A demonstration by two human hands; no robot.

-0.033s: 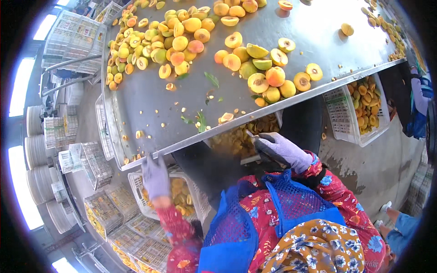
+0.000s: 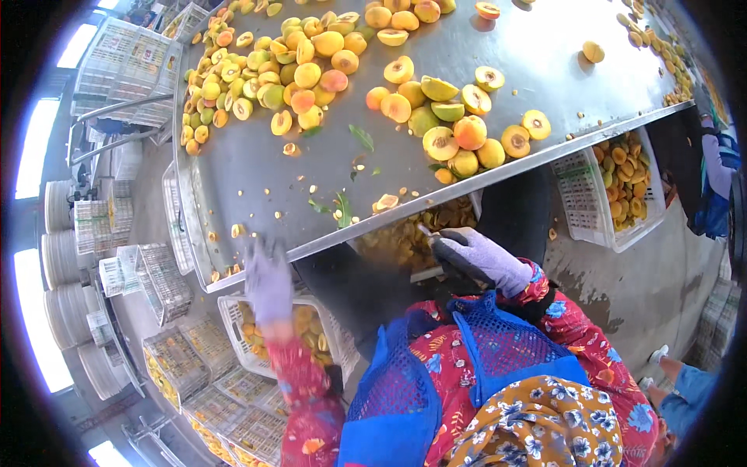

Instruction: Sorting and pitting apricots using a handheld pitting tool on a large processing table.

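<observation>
My left hand (image 2: 268,284), in a lilac glove, reaches over the near left edge of the metal table (image 2: 264,167). Its fingers are smeared by motion, and I cannot see anything held in them. My right hand (image 2: 481,255), in a lilac and dark glove, is closed in front of my body below the table edge. From its fingers pokes a small tool with a short pale tip (image 2: 424,229); the rest is hidden in the grip. Cut yellow peaches (image 2: 441,143) lie in a group near the front edge, some with the cut face up.
A bigger heap of peaches (image 2: 268,74) lies at the table's far left. Pits and leaves (image 2: 342,206) are scattered nearby. White crates of fruit stand below left (image 2: 340,331) and right (image 2: 580,194). Cut fruit (image 2: 397,241) sits under the edge. Another person's leg (image 2: 689,397) shows at right.
My left hand has moved slightly up and right, its fingers farther over the table edge. My right hand and the fruit stay about where they were.
</observation>
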